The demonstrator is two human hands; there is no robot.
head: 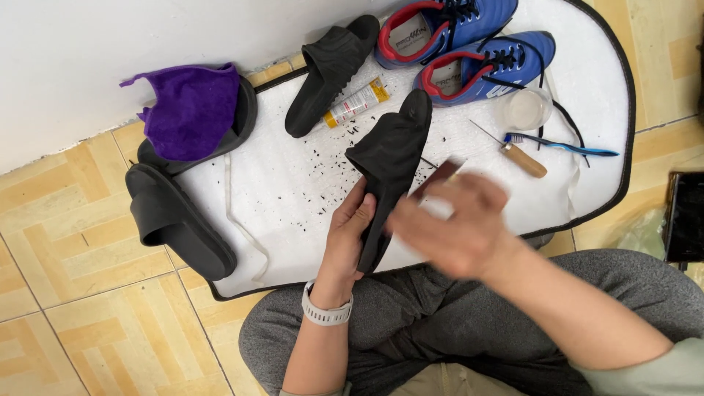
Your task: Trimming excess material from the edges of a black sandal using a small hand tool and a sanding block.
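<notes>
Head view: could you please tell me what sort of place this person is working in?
Probably a home floor corner used for shoe repair. The person sits on a tiled floor by a white wall, over a white mat strewn with black slides, blue shoes, a glue tube and an awl.

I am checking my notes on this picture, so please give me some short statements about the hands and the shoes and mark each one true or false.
1. The left hand holds a black rubber slide sandal by its edge. True.
2. The blurred right hand rests on the pair of blue lace-up sports shoes with red lining. False: it is at the held sandal; the blue shoes lie apart at the far end of the white mat with black edging.
3. A purple cloth lies over another black sandal. True.
4. The wooden-handled awl is in the left hand. False: it lies on the mat, near a blue toothbrush.
</notes>
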